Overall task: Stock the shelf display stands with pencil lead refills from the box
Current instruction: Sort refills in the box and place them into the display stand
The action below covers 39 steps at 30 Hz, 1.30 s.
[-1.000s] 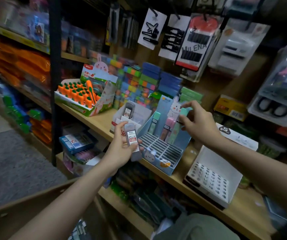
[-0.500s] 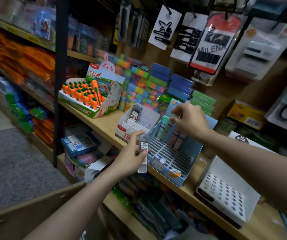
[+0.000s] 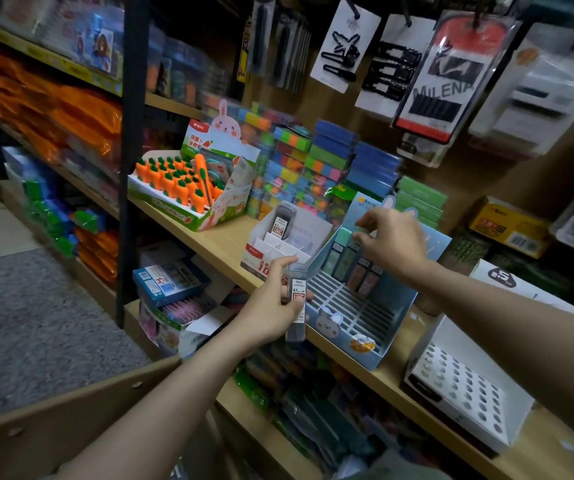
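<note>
My left hand (image 3: pixel 271 306) grips a grey pencil lead refill case (image 3: pixel 297 306) upright, in front of the shelf edge between two stands. A white display stand (image 3: pixel 261 252) behind it has one grey refill (image 3: pixel 282 221) standing in its back row. My right hand (image 3: pixel 394 242) reaches over the blue rabbit display stand (image 3: pixel 358 323). Its thumb and forefinger pinch the top of a pale green refill (image 3: pixel 347 259) in the back row, beside pink ones (image 3: pixel 365 278). The stand's front slots are bare. A brown cardboard box edge (image 3: pixel 53 427) lies at the lower left.
An orange carrot eraser display (image 3: pixel 181 188) stands left on the wooden shelf (image 3: pixel 216 240). Stacked colourful packs (image 3: pixel 316 164) fill the back. A white tray with round holes (image 3: pixel 462 386) sits right. Hair-clip cards (image 3: pixel 344 46) hang overhead. A black shelf post (image 3: pixel 133 133) rises left.
My right hand has come down from the stand's rabbit header to its back row. My left hand turned the grey refill upright and stayed by the shelf edge. The view shifted closer.
</note>
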Motion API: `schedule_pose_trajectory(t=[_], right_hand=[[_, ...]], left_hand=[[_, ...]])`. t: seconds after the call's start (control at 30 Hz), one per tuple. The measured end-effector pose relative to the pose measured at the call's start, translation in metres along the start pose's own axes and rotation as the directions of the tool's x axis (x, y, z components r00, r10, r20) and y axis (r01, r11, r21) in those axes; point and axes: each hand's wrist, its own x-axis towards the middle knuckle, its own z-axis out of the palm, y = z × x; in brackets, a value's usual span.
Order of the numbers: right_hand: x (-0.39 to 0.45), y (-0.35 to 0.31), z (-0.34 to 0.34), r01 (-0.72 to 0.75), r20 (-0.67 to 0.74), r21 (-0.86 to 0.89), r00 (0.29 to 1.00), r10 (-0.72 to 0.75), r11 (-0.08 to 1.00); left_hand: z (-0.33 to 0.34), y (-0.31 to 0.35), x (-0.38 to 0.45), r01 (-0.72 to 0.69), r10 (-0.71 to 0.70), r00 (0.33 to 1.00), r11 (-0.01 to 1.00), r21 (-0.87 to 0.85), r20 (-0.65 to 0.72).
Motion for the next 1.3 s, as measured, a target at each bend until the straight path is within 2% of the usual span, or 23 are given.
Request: schedule_pose_trajectory(t=[0.23, 0.43, 0.57, 0.7, 0.77, 0.83, 0.9, 0.93, 1.07, 1.13, 1.2, 1.27, 1.3], right_hand=[[0.001, 0.001, -0.001, -0.008, 0.022, 0.006, 1.000, 0.008, 1.000], [-0.006, 0.006, 0.011, 0.116, -0.011, -0.216, 0.993, -0.122, 0.969], [-0.016, 0.005, 0.021, 0.102, -0.028, -0.316, 0.993, -0.117, 0.943], [-0.018, 0.001, 0.014, 0.063, 0.028, -0.369, 0.998, -0.057, 0.927], [-0.019, -0.004, 0.009, 0.097, -0.034, -0.257, 0.993, -0.110, 0.962], [-0.022, -0.017, 0.003, 0.191, -0.037, 0.056, 0.981, -0.189, 0.980], [-0.025, -0.038, -0.001, 0.164, 0.130, 0.402, 0.964, -0.233, 0.901], [-0.026, -0.049, -0.001, 0.136, 0.193, 0.485, 0.947, -0.257, 0.864], [-0.020, -0.072, 0.004, 0.128, 0.167, 0.514, 0.955, -0.246, 0.848], [-0.009, -0.073, 0.004, 0.077, 0.166, 0.559, 0.965, -0.203, 0.826], [0.010, -0.070, 0.001, 0.053, 0.087, 0.555, 0.989, -0.122, 0.830], [0.031, -0.068, -0.001, 0.078, -0.057, 0.507, 0.997, -0.057, 0.858], [0.041, -0.068, 0.000, 0.086, -0.114, 0.486, 0.993, -0.034, 0.869]], left_hand=[[-0.003, -0.004, 0.003, 0.012, -0.010, 1.000, 0.996, -0.083, 0.029], [-0.003, -0.003, 0.001, 0.012, -0.007, 0.999, 0.993, -0.114, 0.045], [-0.003, -0.004, 0.001, 0.020, -0.013, 0.999, 0.991, -0.133, 0.053], [-0.004, -0.003, -0.001, 0.005, -0.005, 1.000, 0.980, -0.200, -0.002], [-0.008, 0.000, 0.000, -0.025, 0.013, 0.999, 0.964, -0.266, -0.049], [-0.012, 0.005, 0.001, -0.075, 0.049, 0.994, 0.954, -0.289, -0.096], [-0.017, 0.009, 0.003, -0.101, 0.067, 0.991, 0.941, -0.322, -0.116], [-0.018, 0.010, 0.003, -0.109, 0.075, 0.991, 0.937, -0.331, -0.112], [-0.026, 0.010, 0.005, -0.111, 0.092, 0.993, 0.950, -0.292, -0.077], [-0.034, 0.009, 0.010, -0.112, 0.086, 0.985, 0.979, -0.171, -0.152], [-0.047, 0.006, 0.015, -0.099, 0.132, 0.953, 0.986, 0.133, -0.271], [-0.057, 0.003, 0.018, -0.092, 0.242, 0.927, 0.888, 0.451, -0.287], [-0.061, 0.001, 0.019, -0.103, 0.279, 0.927, 0.832, 0.545, -0.250]])
